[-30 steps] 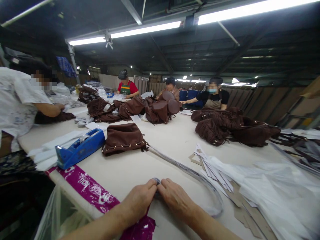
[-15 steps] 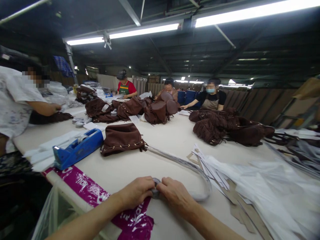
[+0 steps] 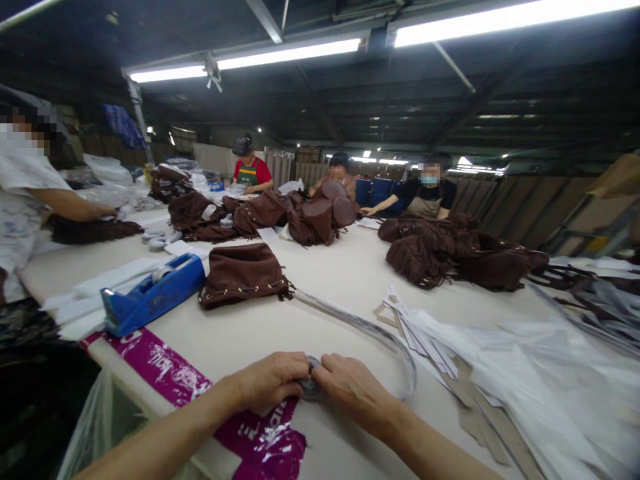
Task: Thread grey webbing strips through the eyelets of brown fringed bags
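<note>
Close together at the table's near side, my left hand (image 3: 275, 380) and my right hand (image 3: 345, 383) both grip a small grey coil (image 3: 312, 387) with curled fingers. A grey-wrapped strap (image 3: 367, 320) curves from a brown bag (image 3: 245, 273) round to the right and passes behind my right hand. The bag lies flat, with metal eyelets and a cord along its lower edge. To its left stands a blue tape dispenser (image 3: 153, 293). Purple printed plastic (image 3: 170, 373) lies under my left forearm.
Brown fringed bags (image 3: 315, 220) are heaped across the back and at the right (image 3: 450, 253). White plastic sheets (image 3: 525, 373) and card strips (image 3: 420, 333) lie to the right. Several people work around the white table (image 3: 345, 273).
The far loop of the strap has drawn in slightly toward my hands, and the coil looks a little bigger. The person at the left has shifted leftward.
</note>
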Tool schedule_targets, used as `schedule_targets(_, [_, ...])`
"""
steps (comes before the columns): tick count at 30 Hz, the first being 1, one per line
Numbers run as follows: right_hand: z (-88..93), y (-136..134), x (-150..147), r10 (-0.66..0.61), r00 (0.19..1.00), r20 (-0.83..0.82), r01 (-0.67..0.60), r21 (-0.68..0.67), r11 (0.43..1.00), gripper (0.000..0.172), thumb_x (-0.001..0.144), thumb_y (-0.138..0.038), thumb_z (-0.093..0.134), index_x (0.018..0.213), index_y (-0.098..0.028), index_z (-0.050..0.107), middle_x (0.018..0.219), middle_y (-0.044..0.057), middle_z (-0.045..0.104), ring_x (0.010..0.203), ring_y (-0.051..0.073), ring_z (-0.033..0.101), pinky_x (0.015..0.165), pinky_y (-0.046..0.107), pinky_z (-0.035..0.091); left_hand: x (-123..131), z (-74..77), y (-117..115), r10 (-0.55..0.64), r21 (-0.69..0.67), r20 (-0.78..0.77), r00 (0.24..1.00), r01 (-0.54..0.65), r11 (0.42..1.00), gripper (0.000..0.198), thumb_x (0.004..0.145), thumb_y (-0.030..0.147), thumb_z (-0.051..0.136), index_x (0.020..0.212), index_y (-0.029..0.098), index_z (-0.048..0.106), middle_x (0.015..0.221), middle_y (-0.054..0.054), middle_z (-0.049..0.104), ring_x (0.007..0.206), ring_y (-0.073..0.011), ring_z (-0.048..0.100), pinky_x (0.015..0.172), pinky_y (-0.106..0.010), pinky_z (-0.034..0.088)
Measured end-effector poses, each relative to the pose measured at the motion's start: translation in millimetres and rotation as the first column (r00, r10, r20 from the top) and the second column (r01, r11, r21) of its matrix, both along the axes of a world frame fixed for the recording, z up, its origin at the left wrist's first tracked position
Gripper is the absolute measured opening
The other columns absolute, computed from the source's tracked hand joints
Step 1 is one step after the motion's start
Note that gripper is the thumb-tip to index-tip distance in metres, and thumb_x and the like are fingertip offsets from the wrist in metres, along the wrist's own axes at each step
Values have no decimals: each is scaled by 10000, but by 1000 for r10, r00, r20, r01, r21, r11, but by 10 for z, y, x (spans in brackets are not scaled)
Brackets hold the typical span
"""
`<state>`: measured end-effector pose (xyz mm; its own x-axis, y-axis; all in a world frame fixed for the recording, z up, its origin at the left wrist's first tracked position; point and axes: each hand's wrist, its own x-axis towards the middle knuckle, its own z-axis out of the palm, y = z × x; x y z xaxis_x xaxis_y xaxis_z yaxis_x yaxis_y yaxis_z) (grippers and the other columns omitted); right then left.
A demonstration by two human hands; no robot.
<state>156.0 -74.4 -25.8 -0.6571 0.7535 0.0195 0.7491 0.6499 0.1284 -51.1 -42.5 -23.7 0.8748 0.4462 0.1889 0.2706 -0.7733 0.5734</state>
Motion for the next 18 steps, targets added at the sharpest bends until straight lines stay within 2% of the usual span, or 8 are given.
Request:
schedule_targets(2, [-45, -15, -48, -64, 996, -56, 63, -25, 998, 117, 926, -118, 466, 938, -185, 561, 924, 47, 631, 789, 180, 576, 605, 286, 363, 113, -83, -118, 179, 45, -87, 980, -176, 983, 285, 784, 7, 467, 976, 188, 573, 1027, -34, 612, 916, -177, 593, 848, -260, 480])
schedule_targets(4, [-107, -84, -77, -126, 984, -124, 119, -63, 991, 129, 908, -98, 472, 949, -182, 559, 933, 52, 627, 808, 183, 574, 632, 285, 380, 237, -239, -284, 401, 110, -149, 904, -388, 915, 338, 792, 7, 447, 1074, 162, 550, 1088, -76, 600, 911, -205, 611, 835, -298, 496])
schedule_targets(6, [-149, -183, -73, -145, 976, -160, 130, -100, 986, 122, 903, -102, 481, 947, -184, 560, 925, 50, 623, 803, 182, 570, 641, 283, 385, 308, -382, -408, 503, 148, -150, 851, -483, 863, 276, 839, 35, 435, 1059, 150, 555, 1071, -90, 597, 889, -210, 621, 815, -299, 504])
schedule_targets(7, [-154, -234, -60, -135, 976, -170, 117, -116, 986, 109, 912, -123, 481, 949, -187, 560, 920, 49, 621, 800, 183, 569, 644, 283, 386, 312, -422, -434, 493, 148, -134, 860, -475, 868, 222, 863, 57, 437, 1013, 155, 567, 1043, -82, 600, 880, -203, 623, 804, -285, 504])
schedule_targets(9, [-131, -314, -20, -104, 978, -180, 77, -149, 986, 89, 933, -181, 479, 972, -195, 558, 926, 49, 622, 803, 187, 572, 648, 285, 386, 259, -422, -406, 366, 124, -83, 927, -355, 927, 138, 894, 102, 466, 934, 170, 580, 993, -53, 604, 870, -182, 620, 795, -249, 498])
schedule_targets(11, [-77, -345, 29, -69, 978, -195, 31, -190, 981, 99, 936, -215, 484, 1010, -198, 548, 939, 53, 626, 803, 185, 579, 641, 281, 384, 163, -333, -305, 178, 89, -17, 984, -176, 980, 88, 895, 138, 518, 933, 186, 582, 982, -27, 604, 888, -163, 608, 812, -219, 482])
schedule_targets(13, [-16, -326, 75, -29, 977, -213, -23, -238, 971, 141, 921, -186, 492, 1056, -192, 534, 950, 57, 628, 798, 177, 583, 634, 272, 383, 80, -217, -191, 32, 74, 32, 999, -35, 997, 92, 898, 152, 536, 956, 205, 583, 977, -10, 606, 906, -152, 593, 835, -205, 464])
schedule_targets(18, [69, -203, 141, 3, 979, -204, -58, -267, 962, 248, 866, -72, 466, 1079, -176, 538, 931, 54, 608, 782, 162, 564, 635, 264, 374, 62, -124, -89, -20, 71, 45, 999, 17, 997, 148, 857, 132, 588, 984, 208, 574, 963, -11, 601, 889, -161, 570, 816, -216, 450])
